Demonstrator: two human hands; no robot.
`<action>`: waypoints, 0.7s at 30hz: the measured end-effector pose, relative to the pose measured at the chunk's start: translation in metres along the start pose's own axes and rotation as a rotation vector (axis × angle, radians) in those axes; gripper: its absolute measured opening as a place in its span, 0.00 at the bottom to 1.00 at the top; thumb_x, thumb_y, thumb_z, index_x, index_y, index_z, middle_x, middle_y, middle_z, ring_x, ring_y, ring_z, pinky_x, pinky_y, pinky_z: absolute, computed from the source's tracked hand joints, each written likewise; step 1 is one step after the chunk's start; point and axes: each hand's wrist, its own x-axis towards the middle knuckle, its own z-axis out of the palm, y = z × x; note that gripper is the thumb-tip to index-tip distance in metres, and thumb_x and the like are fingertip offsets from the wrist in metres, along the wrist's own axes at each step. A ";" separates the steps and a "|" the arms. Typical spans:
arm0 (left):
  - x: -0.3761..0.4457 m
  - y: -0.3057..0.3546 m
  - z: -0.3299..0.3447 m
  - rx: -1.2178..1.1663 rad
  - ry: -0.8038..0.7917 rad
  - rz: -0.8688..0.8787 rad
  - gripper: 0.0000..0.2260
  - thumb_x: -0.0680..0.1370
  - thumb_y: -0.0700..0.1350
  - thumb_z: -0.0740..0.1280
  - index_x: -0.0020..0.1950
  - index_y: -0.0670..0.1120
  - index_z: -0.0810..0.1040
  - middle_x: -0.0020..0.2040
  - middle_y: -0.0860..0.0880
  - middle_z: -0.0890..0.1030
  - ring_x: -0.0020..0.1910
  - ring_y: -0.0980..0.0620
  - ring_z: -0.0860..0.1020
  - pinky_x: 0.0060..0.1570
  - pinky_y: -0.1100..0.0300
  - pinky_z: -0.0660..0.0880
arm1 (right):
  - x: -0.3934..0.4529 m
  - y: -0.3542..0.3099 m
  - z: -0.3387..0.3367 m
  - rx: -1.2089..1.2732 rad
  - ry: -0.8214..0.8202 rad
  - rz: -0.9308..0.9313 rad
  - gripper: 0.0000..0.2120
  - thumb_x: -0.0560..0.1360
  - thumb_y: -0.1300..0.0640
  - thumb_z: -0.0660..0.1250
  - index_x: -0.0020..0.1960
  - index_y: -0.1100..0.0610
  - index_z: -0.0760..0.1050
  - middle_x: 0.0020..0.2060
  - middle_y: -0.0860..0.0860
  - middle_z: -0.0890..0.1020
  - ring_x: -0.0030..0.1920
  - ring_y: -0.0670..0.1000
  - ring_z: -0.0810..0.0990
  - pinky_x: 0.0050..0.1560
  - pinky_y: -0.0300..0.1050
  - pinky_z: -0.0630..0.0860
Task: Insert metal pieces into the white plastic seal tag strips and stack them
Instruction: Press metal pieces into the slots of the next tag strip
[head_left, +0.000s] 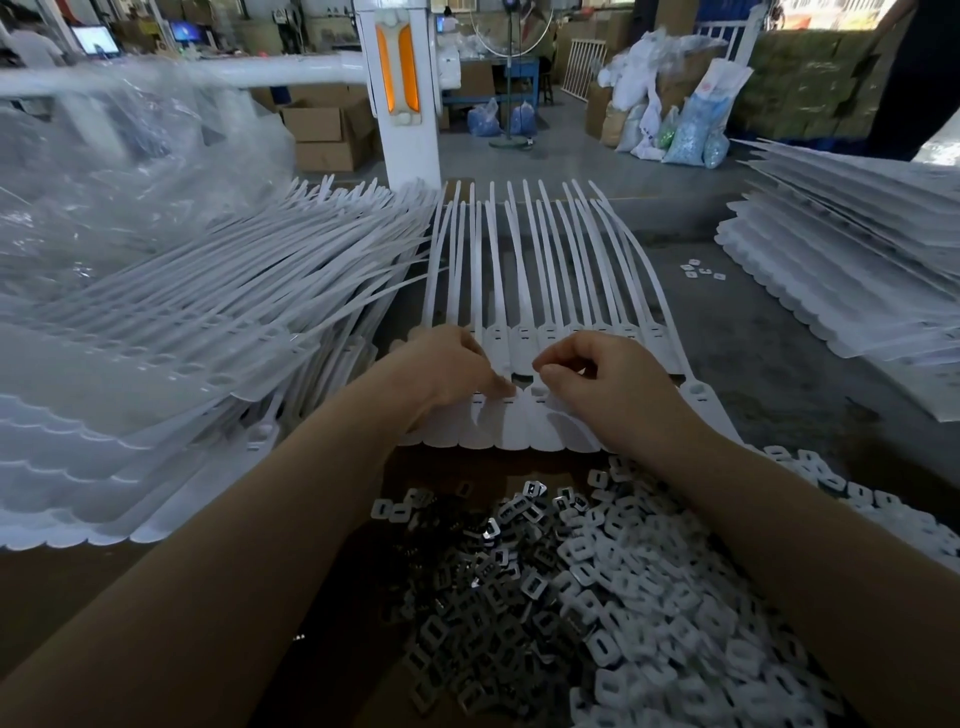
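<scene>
White seal strip (519, 415) | left hand (447, 369) pressing it | right hand (597, 384) pinching, contents unclear | no legible writing

Left fingertips (501, 385): partly covered by the hand's back; what is pinched, if anything, cannot be told.
Right hand (597, 384): fingers curled inward; whether anything is held is not shown.
Strip heads (511, 421): several masked by both hands.
Metal pieces (597, 597): pile cut off at bottom edge, partly covered by the forearms.
Left stack (156, 364): cut off at left edge.
Right stack (857, 260): cut off at right edge.
Plastic sheet (104, 156): blurred.
</scene>
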 end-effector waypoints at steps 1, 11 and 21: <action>0.000 -0.002 -0.001 -0.018 -0.008 0.019 0.13 0.69 0.53 0.77 0.46 0.53 0.75 0.55 0.48 0.76 0.53 0.48 0.73 0.51 0.53 0.72 | -0.001 0.000 -0.001 0.023 0.007 0.008 0.07 0.78 0.55 0.65 0.46 0.44 0.78 0.41 0.39 0.80 0.42 0.38 0.78 0.44 0.36 0.73; -0.010 -0.014 -0.005 0.174 0.090 0.186 0.05 0.76 0.55 0.70 0.49 0.59 0.76 0.61 0.48 0.70 0.62 0.46 0.70 0.62 0.44 0.71 | -0.010 -0.017 -0.014 0.042 -0.216 -0.184 0.03 0.74 0.54 0.72 0.43 0.46 0.82 0.38 0.43 0.84 0.39 0.41 0.81 0.41 0.32 0.76; -0.012 -0.021 0.003 0.335 0.247 0.260 0.03 0.77 0.53 0.63 0.50 0.61 0.72 0.59 0.48 0.66 0.64 0.44 0.64 0.60 0.48 0.63 | -0.020 -0.028 -0.013 -0.117 -0.705 -0.365 0.11 0.67 0.45 0.78 0.48 0.40 0.83 0.42 0.36 0.78 0.47 0.39 0.77 0.49 0.34 0.73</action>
